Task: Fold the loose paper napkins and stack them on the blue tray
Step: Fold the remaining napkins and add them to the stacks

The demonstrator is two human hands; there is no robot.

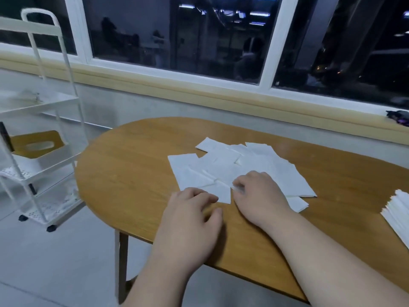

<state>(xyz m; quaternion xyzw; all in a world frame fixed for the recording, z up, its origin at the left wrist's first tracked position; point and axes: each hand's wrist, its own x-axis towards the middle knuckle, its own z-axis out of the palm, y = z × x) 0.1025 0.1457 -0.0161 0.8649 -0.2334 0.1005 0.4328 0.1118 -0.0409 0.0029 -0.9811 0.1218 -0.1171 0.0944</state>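
Several loose white paper napkins [261,165] lie spread and overlapping on the wooden table [132,173]. My right hand [259,193] lies on the near part of the pile, its fingertips pinching the edge of the front napkin [219,189]. My left hand [192,211] rests on the table just left of it, fingers curled loosely and touching that napkin's near corner. A stack of folded white napkins [398,211] sits at the right edge of the view. No blue tray shows in this frame.
A white wheeled cart [39,138] with a wooden tissue box [37,144] stands on the floor to the left of the table. A window and its ledge run behind the table, with a dark object [398,116] on the ledge at right.
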